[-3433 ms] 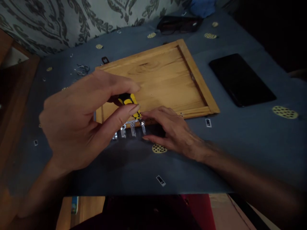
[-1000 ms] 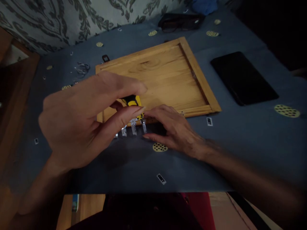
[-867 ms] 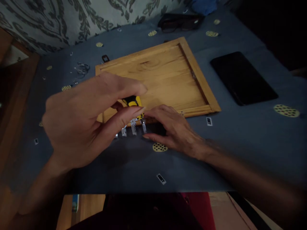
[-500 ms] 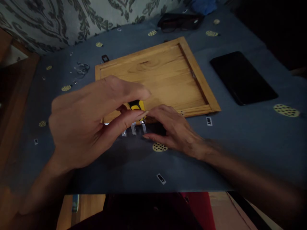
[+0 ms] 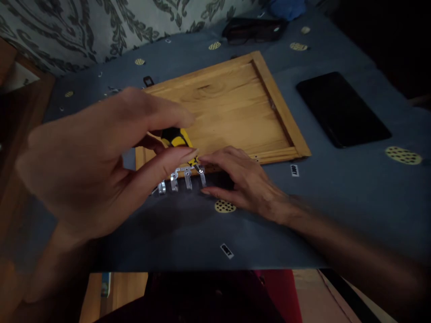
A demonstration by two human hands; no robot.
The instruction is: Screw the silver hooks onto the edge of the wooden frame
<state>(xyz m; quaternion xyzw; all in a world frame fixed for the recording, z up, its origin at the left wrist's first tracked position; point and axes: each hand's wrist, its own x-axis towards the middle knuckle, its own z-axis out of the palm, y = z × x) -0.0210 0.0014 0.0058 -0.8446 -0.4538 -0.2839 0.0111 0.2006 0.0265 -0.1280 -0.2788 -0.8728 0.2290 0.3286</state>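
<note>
My left hand is raised close to the camera, thumb and fingers pinched round the yellow and black handle of a screwdriver. Its tip points down at a shiny metal hook rack lying against the near edge of a wooden framed board. My right hand rests on the blue cloth, its fingertips pressed to the rack's right end and the board's edge. What those fingers grip is hidden.
A black phone lies to the right of the board. Dark glasses sit at the far edge. Small metal bits and tiny tags dot the blue spotted cloth. A patterned wall runs behind.
My left hand has shifted left and nearer the camera with the screwdriver, uncovering more of the hook rack. The right hand has stayed put.
</note>
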